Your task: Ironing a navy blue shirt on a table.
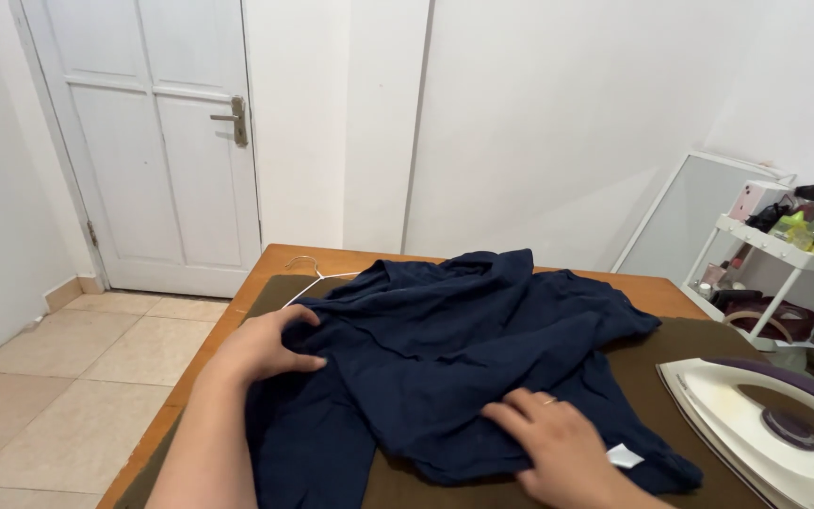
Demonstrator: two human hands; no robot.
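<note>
1. A white-walled room with a panelled white door (157,141) and a pale tiled floor (58,377) frames a wooden table (280,256) that fills the lower view

2. A dark olive pressing cloth (699,344) covers most of the tabletop, leaving bare wood along the far and left edges; the floor drops away just left of the table

3. A navy garment (445,349) lies crumpled mid-cloth, still creased and bunched, with a white wire hanger (317,275) poking out at its far left; smoothing looks barely begun

4. A white and purple iron (774,429) sits at the near right, apart from the fabric, with open cloth between them

5. The left hand (266,347) rests on the garment's left side, fingers curled into the fabric

6. The right hand (558,443) lies flat near the front hem, fingers loosely spread, just beside a small white tag (626,457)
</note>
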